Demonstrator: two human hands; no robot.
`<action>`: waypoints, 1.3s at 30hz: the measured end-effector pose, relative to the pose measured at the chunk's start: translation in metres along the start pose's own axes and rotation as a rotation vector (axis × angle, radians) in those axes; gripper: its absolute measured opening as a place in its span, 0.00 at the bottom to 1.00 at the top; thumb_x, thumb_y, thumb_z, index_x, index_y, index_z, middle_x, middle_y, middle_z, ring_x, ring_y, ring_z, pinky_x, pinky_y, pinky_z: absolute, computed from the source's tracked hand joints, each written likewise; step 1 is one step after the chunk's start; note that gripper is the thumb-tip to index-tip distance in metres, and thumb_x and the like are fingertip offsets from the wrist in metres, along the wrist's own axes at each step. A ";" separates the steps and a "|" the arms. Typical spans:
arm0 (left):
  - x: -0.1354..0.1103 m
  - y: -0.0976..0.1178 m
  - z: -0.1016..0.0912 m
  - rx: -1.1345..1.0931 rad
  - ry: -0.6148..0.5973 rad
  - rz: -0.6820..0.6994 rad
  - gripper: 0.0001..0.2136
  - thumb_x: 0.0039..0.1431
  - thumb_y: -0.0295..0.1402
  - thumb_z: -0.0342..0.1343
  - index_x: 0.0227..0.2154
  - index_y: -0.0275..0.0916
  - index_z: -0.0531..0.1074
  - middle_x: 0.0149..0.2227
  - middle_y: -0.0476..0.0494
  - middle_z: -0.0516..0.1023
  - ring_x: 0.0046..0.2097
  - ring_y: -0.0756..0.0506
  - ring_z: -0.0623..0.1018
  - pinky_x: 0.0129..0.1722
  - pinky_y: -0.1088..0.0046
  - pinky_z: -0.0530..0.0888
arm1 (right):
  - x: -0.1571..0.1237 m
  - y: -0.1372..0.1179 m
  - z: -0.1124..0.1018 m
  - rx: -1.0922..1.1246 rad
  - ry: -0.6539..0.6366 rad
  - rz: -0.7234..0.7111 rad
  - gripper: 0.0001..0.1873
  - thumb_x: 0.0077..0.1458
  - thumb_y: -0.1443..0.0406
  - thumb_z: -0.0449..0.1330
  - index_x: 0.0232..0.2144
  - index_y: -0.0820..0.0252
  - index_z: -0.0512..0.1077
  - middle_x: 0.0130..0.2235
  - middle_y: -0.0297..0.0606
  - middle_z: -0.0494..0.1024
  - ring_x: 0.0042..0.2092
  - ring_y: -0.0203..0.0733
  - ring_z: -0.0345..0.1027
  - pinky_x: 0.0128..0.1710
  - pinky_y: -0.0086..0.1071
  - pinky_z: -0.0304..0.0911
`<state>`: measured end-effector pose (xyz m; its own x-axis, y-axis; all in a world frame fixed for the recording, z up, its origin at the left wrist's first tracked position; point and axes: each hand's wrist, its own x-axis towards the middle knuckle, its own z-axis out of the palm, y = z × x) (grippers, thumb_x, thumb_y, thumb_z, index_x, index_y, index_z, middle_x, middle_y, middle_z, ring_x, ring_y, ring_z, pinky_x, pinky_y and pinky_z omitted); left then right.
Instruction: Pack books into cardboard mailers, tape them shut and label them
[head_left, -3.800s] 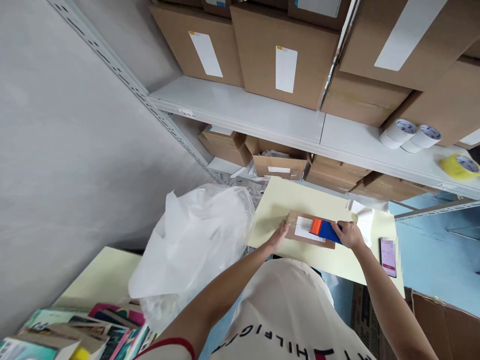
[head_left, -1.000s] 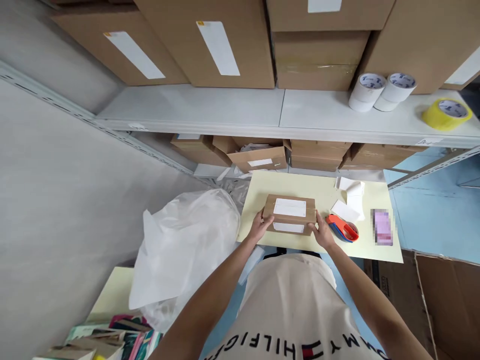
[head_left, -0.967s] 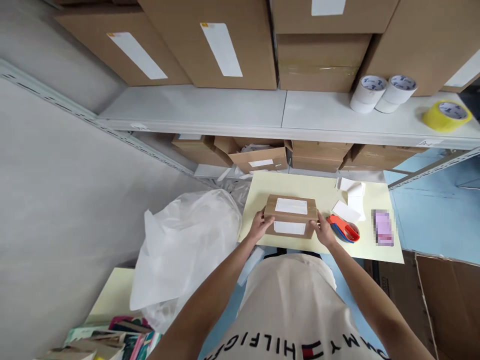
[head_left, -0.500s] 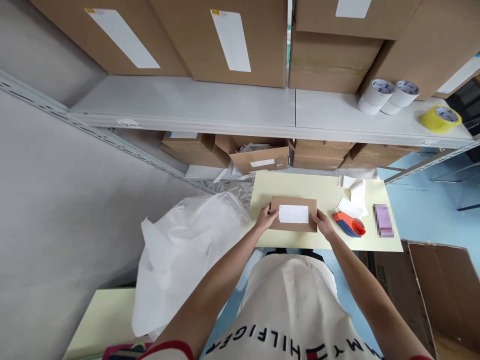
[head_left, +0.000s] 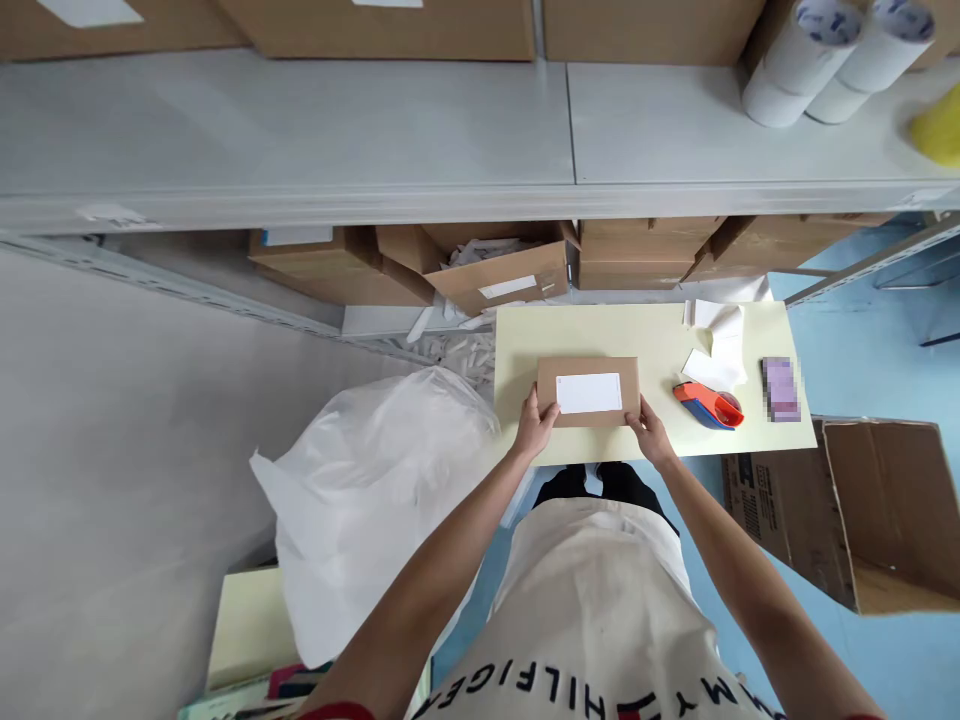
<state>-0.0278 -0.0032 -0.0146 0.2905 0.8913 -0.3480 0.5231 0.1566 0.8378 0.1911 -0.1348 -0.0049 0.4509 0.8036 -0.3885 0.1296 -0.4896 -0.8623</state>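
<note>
A small brown cardboard box (head_left: 589, 420) with a white label (head_left: 589, 393) on its top is at the front of the pale yellow table (head_left: 517, 340). My left hand (head_left: 535, 425) grips its left end, thumb on the upper face near the label. At the right end, my right hand (head_left: 649, 432) holds the near corner, thumb on top and fingers along the side. Right of that hand lies an orange and blue tape dispenser (head_left: 709, 405). Behind the dispenser are loose white papers (head_left: 724, 340).
A blurred purple item (head_left: 781, 388) lies at the table's right edge. A big white plastic bag (head_left: 375, 480) stands to the left, an open carton (head_left: 885, 500) on the floor to the right. Overhead runs a grey shelf (head_left: 375, 130) with tape rolls (head_left: 802, 60) and boxes.
My view has tipped downward, so the shelf looms larger and the upper boxes are partly cut off. Both hands still hold the box, with the right hand now nearer its front corner.
</note>
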 end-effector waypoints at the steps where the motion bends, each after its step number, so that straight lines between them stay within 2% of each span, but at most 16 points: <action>1: -0.003 0.002 -0.001 0.054 0.025 0.012 0.34 0.60 0.40 0.54 0.66 0.35 0.52 0.63 0.28 0.62 0.64 0.35 0.64 0.63 0.54 0.62 | -0.002 0.000 0.000 -0.002 0.013 0.027 0.41 0.57 0.46 0.53 0.66 0.56 0.53 0.59 0.45 0.71 0.56 0.51 0.67 0.55 0.48 0.64; 3: -0.008 0.008 -0.003 0.191 0.097 0.067 0.33 0.61 0.42 0.52 0.65 0.35 0.52 0.65 0.27 0.58 0.67 0.33 0.58 0.64 0.50 0.58 | -0.010 0.000 -0.004 -0.043 0.053 0.040 0.42 0.56 0.44 0.53 0.66 0.56 0.54 0.61 0.48 0.68 0.59 0.53 0.65 0.54 0.49 0.65; 5: -0.013 0.019 -0.004 0.331 0.137 0.154 0.32 0.62 0.44 0.50 0.65 0.36 0.52 0.68 0.27 0.54 0.70 0.32 0.51 0.65 0.46 0.53 | -0.019 0.002 -0.019 -0.151 0.128 -0.038 0.40 0.57 0.44 0.53 0.65 0.59 0.57 0.62 0.52 0.65 0.61 0.55 0.62 0.56 0.51 0.63; 9: -0.008 0.058 0.006 0.505 0.060 0.324 0.31 0.63 0.46 0.48 0.65 0.36 0.54 0.69 0.27 0.49 0.71 0.30 0.45 0.64 0.40 0.51 | -0.034 0.020 -0.077 -0.490 0.359 -0.175 0.37 0.57 0.45 0.53 0.60 0.63 0.61 0.59 0.57 0.67 0.61 0.59 0.60 0.58 0.54 0.58; 11: -0.001 0.082 0.022 0.561 0.009 0.398 0.29 0.63 0.44 0.49 0.63 0.35 0.57 0.68 0.26 0.51 0.70 0.30 0.46 0.64 0.40 0.51 | -0.033 0.036 -0.105 -0.643 0.406 -0.168 0.34 0.58 0.48 0.54 0.59 0.63 0.62 0.57 0.58 0.69 0.58 0.61 0.62 0.56 0.55 0.58; 13: 0.008 0.105 0.044 0.607 -0.054 0.475 0.27 0.62 0.42 0.51 0.61 0.34 0.61 0.67 0.25 0.54 0.70 0.30 0.49 0.64 0.41 0.53 | -0.025 0.052 -0.124 -0.751 0.374 -0.134 0.30 0.59 0.51 0.55 0.57 0.63 0.63 0.53 0.58 0.72 0.55 0.61 0.65 0.55 0.55 0.57; 18: 0.030 0.151 0.105 0.616 -0.309 0.575 0.19 0.60 0.37 0.55 0.53 0.37 0.68 0.63 0.30 0.63 0.67 0.34 0.60 0.63 0.49 0.61 | 0.003 0.070 -0.138 -0.804 0.255 -0.053 0.17 0.62 0.58 0.50 0.47 0.61 0.68 0.37 0.50 0.79 0.45 0.56 0.70 0.59 0.59 0.46; 20: 0.038 0.166 0.125 0.548 -0.408 0.544 0.16 0.61 0.35 0.54 0.51 0.38 0.70 0.59 0.33 0.70 0.63 0.38 0.68 0.62 0.55 0.65 | 0.003 0.067 -0.145 -0.715 0.212 -0.094 0.15 0.64 0.57 0.49 0.44 0.59 0.69 0.36 0.47 0.80 0.44 0.54 0.70 0.59 0.57 0.47; 22: 0.045 0.179 0.142 0.465 -0.493 0.453 0.17 0.60 0.35 0.56 0.52 0.38 0.70 0.56 0.35 0.73 0.58 0.40 0.73 0.59 0.58 0.69 | -0.004 0.062 -0.156 -0.560 0.134 -0.150 0.17 0.64 0.53 0.48 0.40 0.58 0.69 0.36 0.45 0.79 0.42 0.53 0.71 0.57 0.53 0.52; 26: 0.052 0.201 0.166 0.295 -0.797 0.091 0.25 0.54 0.36 0.63 0.55 0.37 0.68 0.53 0.33 0.76 0.50 0.40 0.78 0.49 0.62 0.75 | -0.024 0.053 -0.177 -0.212 -0.061 -0.165 0.19 0.61 0.48 0.50 0.32 0.54 0.69 0.34 0.42 0.77 0.40 0.51 0.71 0.51 0.47 0.61; 28: 0.053 0.209 0.174 0.224 -0.924 -0.055 0.22 0.54 0.37 0.63 0.51 0.35 0.72 0.47 0.34 0.79 0.44 0.43 0.80 0.44 0.64 0.77 | -0.030 0.053 -0.182 -0.084 -0.125 -0.154 0.20 0.61 0.47 0.50 0.30 0.53 0.69 0.33 0.41 0.77 0.43 0.52 0.71 0.53 0.48 0.60; 30: 0.053 0.214 0.180 0.217 -0.980 -0.120 0.15 0.54 0.39 0.62 0.41 0.34 0.76 0.38 0.39 0.81 0.37 0.46 0.80 0.39 0.68 0.76 | -0.031 0.055 -0.182 0.029 -0.168 -0.132 0.21 0.59 0.45 0.51 0.30 0.53 0.69 0.33 0.39 0.77 0.44 0.52 0.70 0.54 0.49 0.58; 32: 0.054 0.219 0.186 0.290 -0.979 -0.132 0.10 0.55 0.38 0.61 0.31 0.34 0.77 0.30 0.44 0.80 0.31 0.49 0.78 0.34 0.72 0.75 | -0.029 0.058 -0.176 0.166 -0.195 -0.053 0.24 0.57 0.42 0.53 0.28 0.54 0.69 0.31 0.38 0.75 0.40 0.50 0.71 0.48 0.45 0.62; 34: 0.054 0.224 0.192 0.440 -0.934 -0.118 0.10 0.55 0.36 0.59 0.24 0.34 0.75 0.23 0.47 0.77 0.27 0.51 0.76 0.30 0.75 0.72 | -0.027 0.059 -0.165 0.357 -0.172 0.115 0.30 0.54 0.37 0.50 0.23 0.56 0.67 0.24 0.36 0.71 0.29 0.43 0.67 0.34 0.37 0.63; 36: 0.055 0.228 0.196 0.637 -0.884 -0.092 0.11 0.55 0.35 0.58 0.21 0.35 0.74 0.20 0.49 0.76 0.24 0.51 0.74 0.27 0.75 0.70 | -0.025 0.059 -0.151 0.568 -0.127 0.316 0.35 0.49 0.32 0.47 0.18 0.56 0.62 0.18 0.32 0.64 0.21 0.36 0.56 0.23 0.32 0.55; 39: 0.064 0.230 0.197 0.951 -0.891 -0.054 0.12 0.54 0.35 0.57 0.18 0.37 0.74 0.19 0.49 0.76 0.24 0.49 0.74 0.27 0.75 0.68 | -0.031 0.061 -0.125 0.786 -0.122 0.535 0.37 0.41 0.29 0.53 0.15 0.57 0.61 0.15 0.30 0.61 0.19 0.32 0.50 0.19 0.30 0.49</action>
<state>0.2687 0.0058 0.0725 0.4879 0.2491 -0.8366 0.8028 -0.5042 0.3181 0.2956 -0.2318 -0.0044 0.1779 0.5910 -0.7868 -0.7165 -0.4703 -0.5152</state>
